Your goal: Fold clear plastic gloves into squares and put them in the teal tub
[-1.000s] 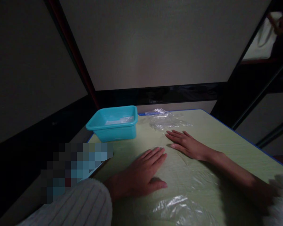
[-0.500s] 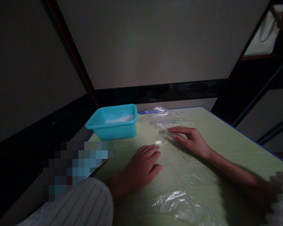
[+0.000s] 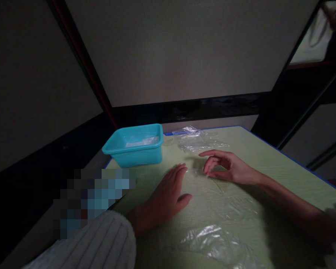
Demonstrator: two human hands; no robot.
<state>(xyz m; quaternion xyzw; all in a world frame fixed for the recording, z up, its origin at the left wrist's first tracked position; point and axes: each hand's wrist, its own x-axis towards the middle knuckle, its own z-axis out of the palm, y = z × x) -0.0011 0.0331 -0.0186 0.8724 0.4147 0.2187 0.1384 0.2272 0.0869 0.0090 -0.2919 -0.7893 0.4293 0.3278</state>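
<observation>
A clear plastic bag (image 3: 212, 237) lies spread over the table, glossy and wrinkled toward the near edge. My left hand (image 3: 166, 196) rests flat at its left side, fingers stretched forward and thumb apart. On the other side, my right hand (image 3: 229, 168) pinches the bag's far edge between thumb and bent fingers, with the index finger held out above. Beyond the hands sits a second piece of crumpled clear plastic (image 3: 196, 139), touched by neither.
A turquoise plastic basket (image 3: 134, 151) with something white inside stands at the table's back left. The pale green table (image 3: 271, 164) has a blue edge. Blurred-out pixels cover an object (image 3: 100, 198) at the left. A wall panel rises behind.
My right hand has curled its fingers and closed on the bag's far edge, which now lies flatter and nearer. My left fingers have shifted slightly forward and straightened.
</observation>
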